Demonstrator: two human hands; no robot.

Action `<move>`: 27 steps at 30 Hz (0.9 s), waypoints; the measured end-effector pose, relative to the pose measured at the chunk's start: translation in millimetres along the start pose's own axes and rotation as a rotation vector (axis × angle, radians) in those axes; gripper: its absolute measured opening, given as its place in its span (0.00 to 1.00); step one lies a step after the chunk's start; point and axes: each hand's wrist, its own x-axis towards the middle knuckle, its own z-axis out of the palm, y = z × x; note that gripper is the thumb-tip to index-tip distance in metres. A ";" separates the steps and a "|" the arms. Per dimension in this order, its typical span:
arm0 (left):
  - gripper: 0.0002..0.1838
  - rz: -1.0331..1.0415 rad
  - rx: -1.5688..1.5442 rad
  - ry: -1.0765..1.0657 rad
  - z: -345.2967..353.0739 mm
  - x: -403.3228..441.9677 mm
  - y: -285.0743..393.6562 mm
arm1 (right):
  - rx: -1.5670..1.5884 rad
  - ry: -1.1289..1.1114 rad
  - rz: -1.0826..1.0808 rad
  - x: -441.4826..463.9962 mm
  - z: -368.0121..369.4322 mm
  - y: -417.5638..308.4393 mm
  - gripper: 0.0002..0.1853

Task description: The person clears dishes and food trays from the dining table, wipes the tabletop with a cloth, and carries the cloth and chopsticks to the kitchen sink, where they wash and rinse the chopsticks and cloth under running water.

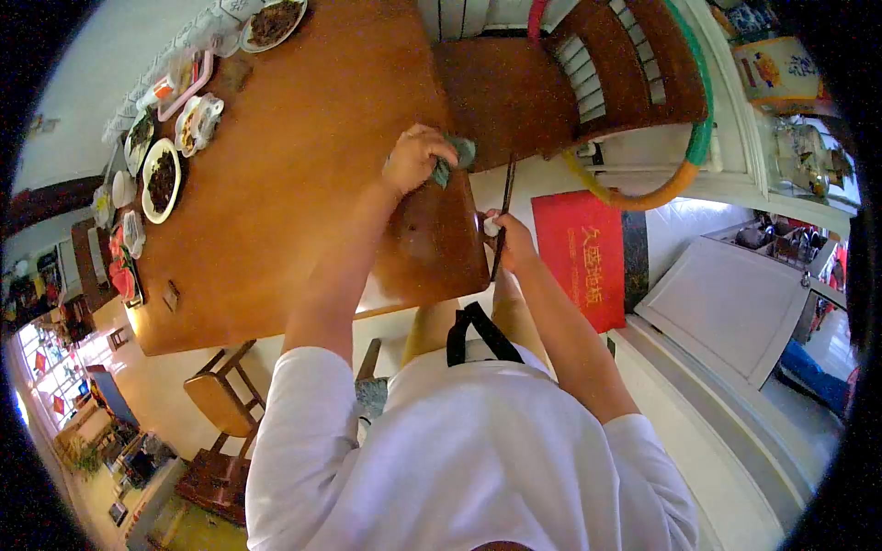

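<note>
My left hand [415, 162] is closed on a grey-green cloth [463, 151] at the right edge of the wooden table [303, 184]. Part of the cloth hangs out past my fingers over the tabletop's edge. Just beyond that edge, my right hand [517, 242] grips a pair of dark chopsticks [508, 188], which point up and away from me. A small white crumpled piece [491, 223], perhaps tissue, also sits in its fingers.
Dishes of dark food, such as an oval plate [162, 181], stand along the table's far left. A wooden chair [514, 96] with a hoop [684, 174] on its back adjoins the right edge. A red mat [579, 257] lies on the floor.
</note>
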 end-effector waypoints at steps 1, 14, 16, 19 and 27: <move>0.20 -0.006 -0.028 -0.058 0.7 -10.4 12.6 | -0.005 -0.002 0.005 5.7 -6.3 2.7 0.08; 0.21 -0.827 -0.361 0.780 -50.3 -186.8 94.3 | -0.023 -0.150 -0.070 15.0 -7.3 5.0 0.10; 0.22 -0.909 -0.413 1.025 -32.2 -203.1 93.0 | 0.067 -0.177 -0.073 6.7 2.3 -1.8 0.13; 0.23 -0.711 0.376 0.895 5.0 -187.1 95.3 | 0.110 -0.312 -0.034 19.6 -6.9 0.0 0.18; 0.21 -0.648 0.419 0.775 73.3 -82.1 122.7 | 0.367 -0.400 0.123 17.8 -3.0 -3.4 0.21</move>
